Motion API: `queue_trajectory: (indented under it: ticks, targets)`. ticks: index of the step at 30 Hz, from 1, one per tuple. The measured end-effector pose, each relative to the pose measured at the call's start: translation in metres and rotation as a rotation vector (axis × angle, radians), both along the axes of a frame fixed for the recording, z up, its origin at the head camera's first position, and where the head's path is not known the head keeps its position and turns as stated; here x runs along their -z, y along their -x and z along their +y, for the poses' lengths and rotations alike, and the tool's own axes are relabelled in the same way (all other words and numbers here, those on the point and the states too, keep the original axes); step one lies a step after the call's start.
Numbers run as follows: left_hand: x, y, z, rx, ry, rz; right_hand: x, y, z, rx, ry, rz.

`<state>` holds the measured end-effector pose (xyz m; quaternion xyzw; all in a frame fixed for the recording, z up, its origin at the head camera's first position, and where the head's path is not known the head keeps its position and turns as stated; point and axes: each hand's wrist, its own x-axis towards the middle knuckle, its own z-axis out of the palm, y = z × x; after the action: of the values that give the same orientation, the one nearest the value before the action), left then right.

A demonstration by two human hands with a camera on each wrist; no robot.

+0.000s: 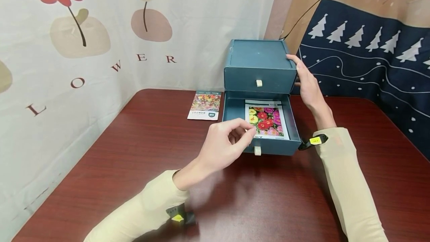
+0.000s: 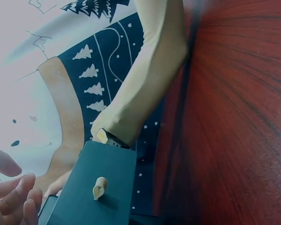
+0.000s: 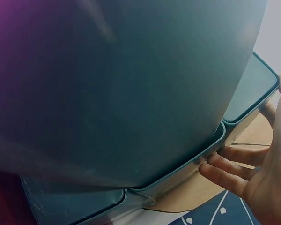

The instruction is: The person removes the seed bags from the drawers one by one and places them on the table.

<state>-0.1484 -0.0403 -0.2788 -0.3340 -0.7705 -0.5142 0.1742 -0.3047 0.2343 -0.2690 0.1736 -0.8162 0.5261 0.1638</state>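
Note:
A blue two-drawer box (image 1: pixel 260 53) stands on the table with its lower drawer (image 1: pixel 292 122) pulled out. Inside that drawer lies a flower seed packet (image 1: pixel 267 122) printed with red, yellow and pink blooms. My left hand (image 1: pixel 226 141) hovers over the drawer's front left, fingers loosely bent and thumb near the index fingertip; nothing shows between them. In the left wrist view, its fingers (image 2: pixel 18 199) are beside the drawer front (image 2: pixel 114 164) with its pale pull tab (image 2: pixel 99 187). My right hand (image 1: pixel 309 83) rests against the box's right side, fingers (image 3: pixel 234 168) extended along it.
Left of the box, a second flower seed packet (image 1: pixel 205 105) lies on the dark red table (image 1: pixel 151 133). The upper drawer (image 1: pixel 240 79) is closed. A white flower-print curtain (image 1: pixel 195 29) and a navy tree-print cloth (image 1: pixel 362 55) hang behind. Both wrists wear black straps.

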Motion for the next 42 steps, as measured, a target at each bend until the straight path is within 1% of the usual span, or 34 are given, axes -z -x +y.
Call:
queue_trajectory:
  ticks: [4,7,11,17,21,30,36,40,42]
  targets:
    - [-0.003,0.002,0.0,-0.012,-0.002,-0.009,0.0,0.0,0.0,0.0,0.002,0.0]
    - [-0.005,0.005,0.0,-0.004,-0.001,-0.001,0.0,0.0,0.0,0.0,0.005,-0.003]
    - [-0.008,0.01,0.001,-0.002,0.008,-0.014,0.0,0.0,0.0,0.0,0.005,-0.004]
    - [-0.014,0.016,0.002,-0.027,0.026,-0.075,0.001,0.0,-0.001,-0.004,0.004,0.003]
    - [-0.017,0.021,0.003,-0.055,0.049,-0.108,0.001,0.0,-0.001,-0.006,0.001,0.011]
    - [-0.019,0.032,0.004,-0.114,0.112,-0.213,0.0,-0.001,-0.001,-0.003,-0.001,0.008]
    - [-0.02,0.039,0.005,-0.142,0.188,-0.286,0.0,-0.001,0.0,0.003,-0.005,0.004]
    - [-0.021,0.044,0.006,-0.139,0.251,-0.329,0.001,0.0,0.0,0.006,-0.008,0.006]
    - [-0.021,0.046,0.007,-0.138,0.276,-0.34,0.001,0.0,0.0,0.004,-0.009,0.007]
